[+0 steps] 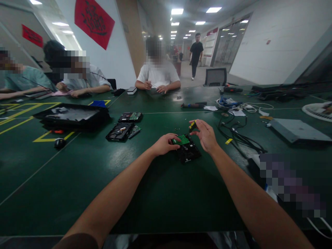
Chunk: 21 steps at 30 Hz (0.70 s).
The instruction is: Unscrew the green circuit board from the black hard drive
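Observation:
A black hard drive (pixel 190 154) with a green circuit board (pixel 183 139) lies flat on the table before me. My left hand (pixel 166 144) steadies it from the left, thumb and fingers closed on the board's side. Above the drive's upper right corner, my right hand (pixel 204 135) pinches a short yellow-and-black screwdriver (pixel 192 126); its tip is too small to make out. Several tiny screws (pixel 177 129) are scattered just beyond the drive. Off to the left lie another black drive (pixel 116 133), a loose circuit board (pixel 135 131) and a further drive (pixel 130 116).
A black tray (pixel 75 117) stands at the left beside a black mouse (pixel 60 143). Dark cables (pixel 237 136) and a grey metal box (pixel 298 130) occupy the right. Across the green table (pixel 145 204) sits a person in white (pixel 158 74); others sit at left, and someone walks behind.

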Tool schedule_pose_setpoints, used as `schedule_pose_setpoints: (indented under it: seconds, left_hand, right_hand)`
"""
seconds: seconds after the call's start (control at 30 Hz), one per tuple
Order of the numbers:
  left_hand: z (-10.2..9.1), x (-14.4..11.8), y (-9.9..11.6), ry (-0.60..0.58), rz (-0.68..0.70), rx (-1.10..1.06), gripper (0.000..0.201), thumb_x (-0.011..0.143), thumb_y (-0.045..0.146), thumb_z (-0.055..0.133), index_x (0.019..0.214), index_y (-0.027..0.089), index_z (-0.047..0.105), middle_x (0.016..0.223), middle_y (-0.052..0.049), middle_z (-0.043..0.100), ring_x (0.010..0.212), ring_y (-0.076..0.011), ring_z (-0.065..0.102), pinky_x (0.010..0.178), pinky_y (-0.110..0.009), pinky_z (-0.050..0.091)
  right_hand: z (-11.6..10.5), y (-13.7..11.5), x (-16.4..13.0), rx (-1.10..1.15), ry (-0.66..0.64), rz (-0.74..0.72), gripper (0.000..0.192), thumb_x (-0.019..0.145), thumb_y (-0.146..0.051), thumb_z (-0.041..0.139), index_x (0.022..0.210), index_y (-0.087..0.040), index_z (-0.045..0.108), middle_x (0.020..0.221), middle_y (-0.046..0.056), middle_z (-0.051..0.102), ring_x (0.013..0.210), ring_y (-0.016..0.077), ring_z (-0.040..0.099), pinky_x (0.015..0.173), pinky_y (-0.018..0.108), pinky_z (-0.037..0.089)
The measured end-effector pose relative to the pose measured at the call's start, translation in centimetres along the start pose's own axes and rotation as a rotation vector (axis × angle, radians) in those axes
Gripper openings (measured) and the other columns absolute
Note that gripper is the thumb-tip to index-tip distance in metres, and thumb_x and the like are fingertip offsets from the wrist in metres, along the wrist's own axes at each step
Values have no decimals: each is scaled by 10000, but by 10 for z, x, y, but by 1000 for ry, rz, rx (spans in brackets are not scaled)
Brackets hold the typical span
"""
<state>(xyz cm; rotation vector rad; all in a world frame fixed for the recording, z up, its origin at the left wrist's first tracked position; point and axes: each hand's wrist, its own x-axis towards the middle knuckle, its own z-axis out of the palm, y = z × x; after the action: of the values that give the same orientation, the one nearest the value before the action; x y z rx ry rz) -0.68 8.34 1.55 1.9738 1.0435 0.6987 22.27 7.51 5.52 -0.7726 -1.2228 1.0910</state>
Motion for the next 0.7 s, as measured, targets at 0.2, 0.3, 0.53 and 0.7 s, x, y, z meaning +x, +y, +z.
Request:
schedule_pose_setpoints:
  seconds: [0.2, 0.3, 0.53, 0.7]
  left_hand:
    - [0, 1, -3, -6, 7, 0, 342, 802, 302, 804, 1130, 221, 750, 1446, -100, 556, 745, -102, 586, 726, -299, 532]
    - [1, 2, -4, -3, 10, -3, 345, 799, 309, 807, 1127, 220, 749, 1448, -98, 555, 734, -98, 581, 717, -293, 531]
    - [1, 2, -3, -6, -6, 7, 335, 806, 325, 804, 1120, 224, 749, 1454, -92, 551, 749, -101, 580, 724, -293, 533]
    - [0, 2, -4, -11, 1, -2, 334, 804, 311, 806, 1120, 220, 746, 1455, -92, 546, 741, -100, 582, 711, -290, 531]
  right_hand:
    - [2, -1, -2, 53, 2, 31, 281, 857, -520, 743, 929, -253, 691, 960, 18, 673, 879, 177, 667, 603, 262, 564]
    - [2, -1, -2, 53, -27, 33, 294, 875, -541, 711, 987, -270, 698, 1025, 24, 682, 900, 181, 677, 622, 277, 574]
    - [1, -1, 0, 82, -22, 56, 372, 904, -589, 635, 956, -236, 741, 1061, 67, 701, 926, 206, 667, 622, 298, 580]
    - [2, -1, -2, 58, -6, 44, 284, 850, -517, 741, 909, -242, 707, 984, 32, 685, 891, 190, 661, 600, 278, 573]
